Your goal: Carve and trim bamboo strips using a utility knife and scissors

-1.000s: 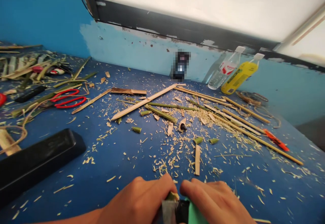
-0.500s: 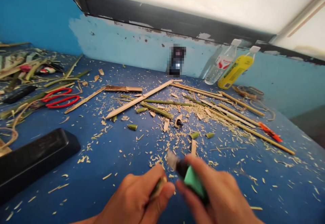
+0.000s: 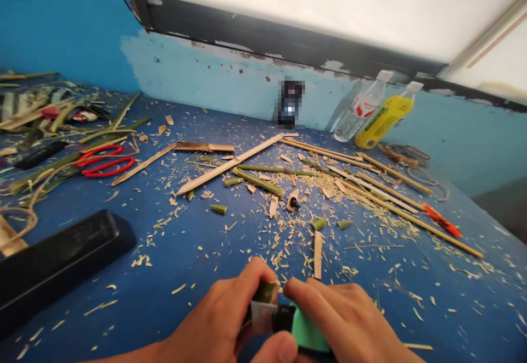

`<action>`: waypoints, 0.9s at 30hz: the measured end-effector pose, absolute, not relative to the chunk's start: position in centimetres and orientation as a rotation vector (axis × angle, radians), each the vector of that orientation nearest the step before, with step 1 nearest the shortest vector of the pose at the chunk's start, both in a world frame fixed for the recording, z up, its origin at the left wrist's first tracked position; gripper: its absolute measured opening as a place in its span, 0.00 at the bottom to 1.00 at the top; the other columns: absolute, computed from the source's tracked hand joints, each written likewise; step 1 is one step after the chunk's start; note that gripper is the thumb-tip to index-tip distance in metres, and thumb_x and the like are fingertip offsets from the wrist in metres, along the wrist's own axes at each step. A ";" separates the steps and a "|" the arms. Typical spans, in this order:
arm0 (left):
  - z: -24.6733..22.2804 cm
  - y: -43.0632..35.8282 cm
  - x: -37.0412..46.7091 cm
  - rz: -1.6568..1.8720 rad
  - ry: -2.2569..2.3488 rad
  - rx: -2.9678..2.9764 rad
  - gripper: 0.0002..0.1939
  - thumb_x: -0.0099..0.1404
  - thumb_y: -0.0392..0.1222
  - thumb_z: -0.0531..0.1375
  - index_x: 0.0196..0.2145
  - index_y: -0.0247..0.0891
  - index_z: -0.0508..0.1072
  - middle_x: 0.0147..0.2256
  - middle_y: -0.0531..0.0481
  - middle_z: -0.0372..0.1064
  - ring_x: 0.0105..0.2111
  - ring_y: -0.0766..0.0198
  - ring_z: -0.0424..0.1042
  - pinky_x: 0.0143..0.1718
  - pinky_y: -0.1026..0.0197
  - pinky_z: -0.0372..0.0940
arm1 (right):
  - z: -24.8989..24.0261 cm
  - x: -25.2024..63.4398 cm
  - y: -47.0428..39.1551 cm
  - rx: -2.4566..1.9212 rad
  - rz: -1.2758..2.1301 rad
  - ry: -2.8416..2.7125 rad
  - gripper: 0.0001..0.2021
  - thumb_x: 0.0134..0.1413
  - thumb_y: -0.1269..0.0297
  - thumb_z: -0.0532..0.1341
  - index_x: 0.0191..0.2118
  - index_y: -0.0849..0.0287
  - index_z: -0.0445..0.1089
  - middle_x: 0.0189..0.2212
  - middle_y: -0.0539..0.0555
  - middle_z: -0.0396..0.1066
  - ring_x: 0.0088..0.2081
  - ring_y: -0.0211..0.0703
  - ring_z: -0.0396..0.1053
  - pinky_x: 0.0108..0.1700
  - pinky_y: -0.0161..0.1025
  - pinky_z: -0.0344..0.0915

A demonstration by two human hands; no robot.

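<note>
At the bottom centre, my left hand [image 3: 218, 319] is closed around a short green bamboo piece [image 3: 267, 291], whose cut end shows between thumb and forefinger. My right hand [image 3: 343, 316] grips a knife with a mint-green and black handle [image 3: 307, 331]. Its wide, short metal blade [image 3: 262, 317] points left and lies against the near side of the bamboo piece. My left thumb reaches across below the blade, close to the black part of the handle. The lower part of the bamboo piece is hidden by my fingers.
Shavings litter the blue table [image 3: 164, 275]. A black case [image 3: 66, 264] and red-handled scissors [image 3: 105, 161] lie left. Bamboo strips [image 3: 234, 162] spread across the middle. An orange cutter [image 3: 441, 220] lies right; two bottles [image 3: 357, 107] [image 3: 387, 117] lean on the back wall.
The knife blade has moved left and down onto the bamboo piece, and my hands have come together. The bamboo piece now stands more upright in my left hand. The view has shifted slightly.
</note>
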State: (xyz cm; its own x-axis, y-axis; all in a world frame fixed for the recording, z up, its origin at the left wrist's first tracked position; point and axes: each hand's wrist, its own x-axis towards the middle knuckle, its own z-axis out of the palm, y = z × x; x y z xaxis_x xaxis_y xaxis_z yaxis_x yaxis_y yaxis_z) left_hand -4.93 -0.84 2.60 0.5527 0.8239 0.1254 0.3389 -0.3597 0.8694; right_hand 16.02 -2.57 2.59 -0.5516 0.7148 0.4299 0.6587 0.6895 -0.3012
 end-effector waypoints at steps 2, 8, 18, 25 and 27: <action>2.3 -0.3 -5.0 0.689 0.865 2.014 0.15 0.69 0.58 0.55 0.39 0.44 0.65 0.23 0.59 0.69 0.19 0.66 0.68 0.22 0.68 0.64 | 2.5 16.1 -2.6 -1.070 0.194 -2.396 0.21 0.76 0.49 0.42 0.42 0.58 0.64 0.23 0.46 0.72 0.17 0.37 0.71 0.16 0.36 0.60; 2.2 -0.1 -4.7 0.668 0.928 2.158 0.19 0.76 0.61 0.47 0.41 0.45 0.66 0.26 0.59 0.74 0.20 0.65 0.74 0.22 0.67 0.66 | 2.9 16.4 -2.7 -1.107 0.281 -2.409 0.24 0.76 0.49 0.42 0.40 0.60 0.66 0.22 0.47 0.72 0.18 0.37 0.71 0.17 0.35 0.62; 2.3 0.0 -4.6 0.827 0.871 2.290 0.16 0.77 0.62 0.46 0.46 0.48 0.60 0.25 0.65 0.72 0.17 0.69 0.73 0.20 0.69 0.66 | 3.7 16.4 -2.6 -1.095 0.121 -2.346 0.25 0.77 0.51 0.39 0.38 0.59 0.66 0.22 0.48 0.75 0.16 0.37 0.72 0.14 0.36 0.60; 2.4 0.0 -4.3 0.960 0.844 2.357 0.16 0.78 0.59 0.46 0.46 0.46 0.62 0.23 0.64 0.73 0.16 0.67 0.75 0.18 0.66 0.64 | 2.4 16.2 -3.1 -1.129 0.200 -2.292 0.23 0.75 0.48 0.42 0.38 0.57 0.65 0.22 0.46 0.74 0.16 0.37 0.71 0.14 0.36 0.58; 2.6 -0.2 -4.3 0.951 0.876 2.355 0.16 0.78 0.59 0.47 0.43 0.46 0.64 0.22 0.64 0.74 0.16 0.68 0.75 0.19 0.66 0.64 | 1.5 16.2 -3.3 -1.127 0.210 -2.230 0.26 0.74 0.44 0.40 0.37 0.56 0.65 0.21 0.45 0.74 0.15 0.37 0.70 0.12 0.37 0.54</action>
